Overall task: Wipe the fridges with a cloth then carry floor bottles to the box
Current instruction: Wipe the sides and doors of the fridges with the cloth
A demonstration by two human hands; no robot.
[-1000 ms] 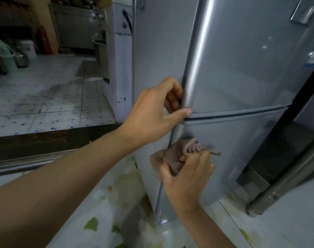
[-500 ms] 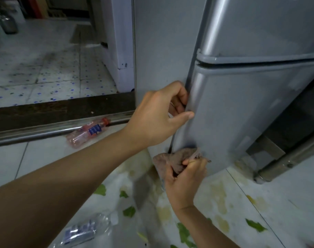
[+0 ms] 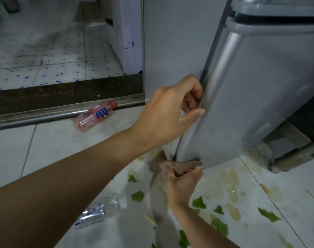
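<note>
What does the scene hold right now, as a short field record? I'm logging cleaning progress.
left hand: grips edge of the grey metal fridge door
right hand: holds crumpled brownish cloth at the door's bottom corner
pink plastic bottle, red cap: lying by the metal threshold rail
clear plastic bottle, white cap: lying on floor
white tiled floor: green leaf scraps, yellowish stains

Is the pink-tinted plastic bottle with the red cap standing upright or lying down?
Lying down: the pink-tinted plastic bottle rests on its side on the floor against the metal threshold rail.
</note>
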